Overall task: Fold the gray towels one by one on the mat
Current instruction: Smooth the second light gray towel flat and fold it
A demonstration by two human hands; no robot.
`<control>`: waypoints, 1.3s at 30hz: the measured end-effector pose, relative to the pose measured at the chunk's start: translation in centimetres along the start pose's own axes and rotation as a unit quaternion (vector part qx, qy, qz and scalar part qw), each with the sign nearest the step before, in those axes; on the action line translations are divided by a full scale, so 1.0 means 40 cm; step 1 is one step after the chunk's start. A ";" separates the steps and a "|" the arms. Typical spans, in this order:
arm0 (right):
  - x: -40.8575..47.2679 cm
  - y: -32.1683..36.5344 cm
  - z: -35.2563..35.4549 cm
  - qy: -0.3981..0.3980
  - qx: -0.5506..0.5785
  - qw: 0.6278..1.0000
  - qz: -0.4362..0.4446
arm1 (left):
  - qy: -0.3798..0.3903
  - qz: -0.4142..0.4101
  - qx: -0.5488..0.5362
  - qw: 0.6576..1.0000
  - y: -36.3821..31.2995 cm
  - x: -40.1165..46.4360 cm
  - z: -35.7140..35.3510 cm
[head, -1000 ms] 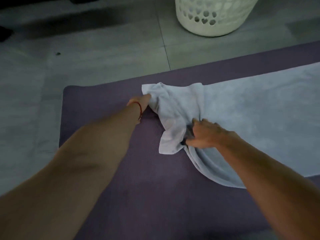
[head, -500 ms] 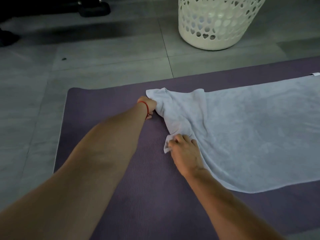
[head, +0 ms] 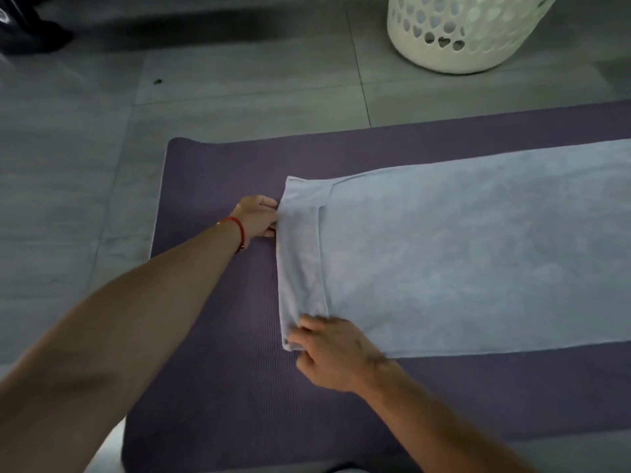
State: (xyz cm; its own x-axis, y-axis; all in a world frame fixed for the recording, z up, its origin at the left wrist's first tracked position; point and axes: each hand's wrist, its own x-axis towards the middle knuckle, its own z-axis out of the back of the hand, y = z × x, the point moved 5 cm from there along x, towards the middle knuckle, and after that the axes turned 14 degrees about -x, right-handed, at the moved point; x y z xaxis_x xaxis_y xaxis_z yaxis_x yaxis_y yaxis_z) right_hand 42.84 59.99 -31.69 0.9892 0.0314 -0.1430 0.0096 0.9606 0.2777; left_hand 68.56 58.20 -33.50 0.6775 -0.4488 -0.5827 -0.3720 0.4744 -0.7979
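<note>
A pale gray towel (head: pixel 461 254) lies spread flat on the purple mat (head: pixel 218 302) and runs off the right edge of the view. Its left end is turned over in a narrow flap. My left hand (head: pixel 257 216), with a red band at the wrist, pinches the towel's left edge near the far corner. My right hand (head: pixel 327 349) grips the near left corner, fingers curled on the cloth.
A white perforated laundry basket (head: pixel 467 32) stands on the gray tiled floor beyond the mat at the upper right. Dark objects (head: pixel 27 32) sit at the upper left. The mat's left end (head: pixel 164 199) lies just left of my left hand.
The bunched left end of the towel has been pulled out straight and flat. My right hand has moved toward me along the edge to the near corner; the hands are now farther apart.
</note>
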 end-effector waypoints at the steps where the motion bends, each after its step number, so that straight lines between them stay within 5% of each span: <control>1: -0.010 0.001 -0.014 0.008 -0.022 1.000 0.011 | 0.007 0.004 -0.023 1.000 0.006 -0.011 -0.005; 10: -0.063 0.032 -0.043 -0.065 -0.070 0.995 0.033 | -0.052 -0.063 0.149 0.985 -0.032 0.049 -0.041; 16: -0.124 -0.133 0.002 -0.110 -0.037 0.976 -0.183 | -0.031 -0.081 0.203 0.975 -0.097 0.114 -0.101; 19: -0.176 -0.213 -0.036 -0.026 -0.098 0.965 -0.242 | -0.037 -0.085 0.239 0.967 -0.124 0.126 -0.103; 25: -0.195 -0.220 -0.068 0.013 -0.111 0.975 -0.191 | -0.158 -0.133 0.207 0.956 -0.171 0.151 -0.043; 29: -0.184 -0.215 -0.041 0.015 -0.120 0.972 -0.202 | -0.116 -0.109 0.196 0.968 -0.138 0.141 -0.049; 32: -0.146 -0.161 -0.004 -0.037 -0.127 0.975 -0.179 | -0.085 -0.167 0.207 0.960 -0.093 0.102 -0.055; 36: -0.065 -0.027 0.012 -0.065 -0.092 0.990 -0.082 | -0.035 -0.308 0.294 0.904 0.005 0.014 -0.046; 39: -0.028 0.042 -0.012 -0.031 -0.095 0.992 -0.072 | 0.016 -0.329 0.372 0.868 0.072 -0.031 -0.034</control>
State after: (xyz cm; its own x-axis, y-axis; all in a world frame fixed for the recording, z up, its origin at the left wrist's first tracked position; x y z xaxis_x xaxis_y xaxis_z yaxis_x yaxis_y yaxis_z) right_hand 41.67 61.71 -31.50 0.9868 -0.1208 -0.1079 0.1291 0.9889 0.0731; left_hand 65.80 59.07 -35.28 0.5658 -0.8229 -0.0527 0.6090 0.4601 -0.6461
